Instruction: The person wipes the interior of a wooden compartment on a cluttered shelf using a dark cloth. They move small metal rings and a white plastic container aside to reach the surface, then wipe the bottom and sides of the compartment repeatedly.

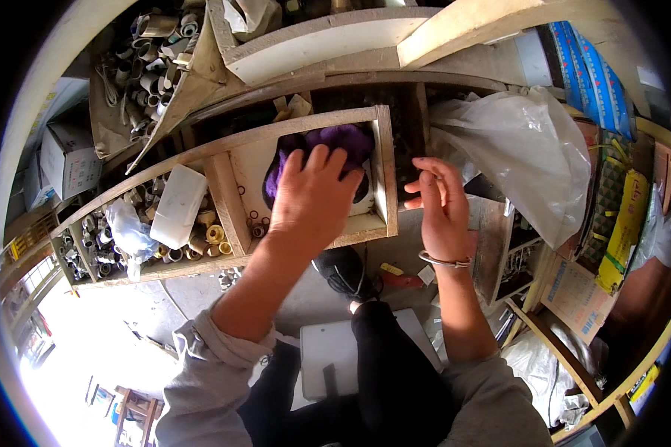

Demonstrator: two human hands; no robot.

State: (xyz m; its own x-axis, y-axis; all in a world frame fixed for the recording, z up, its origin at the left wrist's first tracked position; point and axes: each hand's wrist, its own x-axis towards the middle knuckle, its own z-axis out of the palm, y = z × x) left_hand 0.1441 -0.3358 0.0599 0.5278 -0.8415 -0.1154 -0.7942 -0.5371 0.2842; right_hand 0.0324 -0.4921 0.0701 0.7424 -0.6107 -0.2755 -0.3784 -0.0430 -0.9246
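A long wooden tray (pixel 224 170), split into compartments, stretches in front of me. In its right-hand compartment lies a bunched purple cloth (pixel 347 138). My left hand (pixel 317 195) presses down on the cloth with its fingers bent into it; the fingertips are partly hidden in the folds. Several small rings (pixel 258 225) lie on the compartment's floor beside my left wrist. Just beyond the tray's right end, my right hand (pixel 444 212) hovers with bent fingers apart and nothing in them. A metal bracelet circles that wrist.
Metal fittings (pixel 197 240) and a clear plastic box (pixel 179 206) fill the tray's left compartments. A carton of pipe fittings (pixel 145 74) stands at the far left. Translucent plastic sheeting (pixel 518 153) hangs at the right, near a yellow box (pixel 625 231). Below is my shoe (pixel 343 272).
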